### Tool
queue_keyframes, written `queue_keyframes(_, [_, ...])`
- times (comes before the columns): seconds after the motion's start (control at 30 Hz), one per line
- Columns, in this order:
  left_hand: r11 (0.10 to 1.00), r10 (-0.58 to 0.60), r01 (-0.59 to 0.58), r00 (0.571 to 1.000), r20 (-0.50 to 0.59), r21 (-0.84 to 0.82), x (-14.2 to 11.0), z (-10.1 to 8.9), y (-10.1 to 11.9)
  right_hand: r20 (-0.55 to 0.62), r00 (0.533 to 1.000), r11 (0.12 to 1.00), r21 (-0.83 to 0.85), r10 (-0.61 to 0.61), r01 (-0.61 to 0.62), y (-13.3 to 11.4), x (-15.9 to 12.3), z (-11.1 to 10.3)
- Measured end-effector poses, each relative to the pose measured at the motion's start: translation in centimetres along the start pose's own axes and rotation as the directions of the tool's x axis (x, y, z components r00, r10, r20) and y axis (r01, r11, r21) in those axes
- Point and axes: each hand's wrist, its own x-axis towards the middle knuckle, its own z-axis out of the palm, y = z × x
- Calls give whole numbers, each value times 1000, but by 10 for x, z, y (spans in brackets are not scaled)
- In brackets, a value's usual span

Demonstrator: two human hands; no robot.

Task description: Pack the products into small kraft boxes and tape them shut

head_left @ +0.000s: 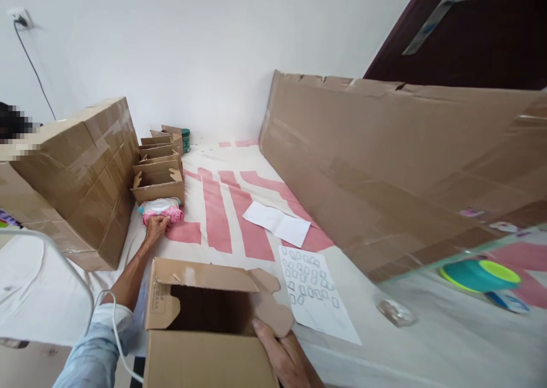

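My left hand point(157, 228) reaches out to a pink and light-blue soft pack point(162, 207) with a white lid, which looks like a pack of wet wipes. Its fingers are closed on the pack's near edge. In front of me stands an open cardboard box point(209, 359), its flaps up and its inside dark. My right hand point(280, 351) grips this box at its right side, the thumb over the rim beside a raised flap. Most of its fingers are hidden behind the box wall.
Several small open cartons point(158, 191) stand in a row beyond the pack, with a green tub point(185, 141) behind. Large cardboard panels rise at left point(92, 177) and right point(384, 166). Papers point(314, 291), a clear crumpled item point(396, 312) and a teal bowl point(472, 275) lie rightward. A white cable point(114, 325) crosses my left sleeve.
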Motion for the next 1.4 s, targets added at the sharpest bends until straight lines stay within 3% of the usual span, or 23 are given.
queue_keyframes(0.2, [1000, 1, -1, 1000, 27, 6, 34, -2, -4, -59, 998, 1000, -8, -13, 12, 17, 2, 0])
queue_keyframes(0.37, [999, -45, 42, 996, 78, 34, 51, -1, -10, -36, 999, 1000, -5, -11, 11, 26, 2, -2])
queue_keyframes(0.53, [996, -77, 69, 985, 151, 55, 53, -6, -5, -48, 998, 999, -7, -40, 39, 22, 2, -2])
queue_keyframes(0.7, [998, -44, 36, 979, 197, 46, 39, -20, 19, -50, 997, 998, -11, -57, 57, 9, 0, 2])
queue_keyframes(0.87, [1000, 19, -20, 992, 123, 4, -11, -53, 44, -5, 997, 996, -22, -82, 82, -23, -5, 7])
queue_keyframes(1.07, [1000, 14, -14, 1000, 15, 9, -124, -109, 54, 33, 983, 979, -89, -182, 184, -68, 10, 4])
queue_keyframes(1.23, [996, -78, 81, 995, -69, 41, -201, -137, 53, 83, 947, 940, -116, -311, 320, -105, 61, 21])
queue_keyframes(1.4, [995, -87, 90, 993, -77, 40, -229, -131, 53, 133, 935, 916, -195, -328, 349, -149, 129, 65])
